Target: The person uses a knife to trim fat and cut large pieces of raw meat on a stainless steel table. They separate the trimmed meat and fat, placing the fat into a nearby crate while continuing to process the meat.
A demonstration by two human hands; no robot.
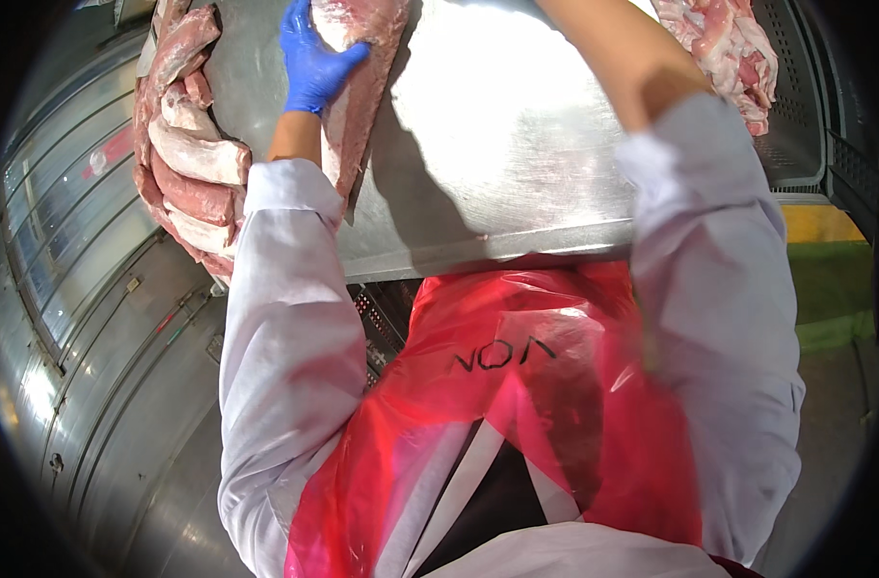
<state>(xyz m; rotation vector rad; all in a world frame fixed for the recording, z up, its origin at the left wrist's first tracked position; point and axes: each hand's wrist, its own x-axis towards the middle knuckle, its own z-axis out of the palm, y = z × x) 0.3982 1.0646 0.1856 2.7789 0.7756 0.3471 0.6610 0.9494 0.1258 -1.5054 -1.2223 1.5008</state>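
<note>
A long, pale-pink slab of raw meat with a tapering near end [363, 106] lies on a brushed stainless-steel table [546, 159], left of its middle, its narrow tip pointing toward the near edge. The left hand in a bright blue glove [316, 65] lies against the slab, thumb spread across its top; whether it grips or merely steadies, I cannot tell. The right hand is beyond the upper rim of the view, so its state and anything it holds cannot be told; the two appear well apart. The work looks partway along: a heap of thick pink-and-white meat strips [197, 159] already lines the table's left edge, while this slab's visible part is in one piece. Past the right edge, pale, ragged meat pieces [733, 58] are piled by or in a dark perforated crate [799, 144]; I cannot tell which. Black hand-drawn marks cross the translucent red plastic apron [517, 395] in front of the near edge; no brand or printed label can be made out.
</note>
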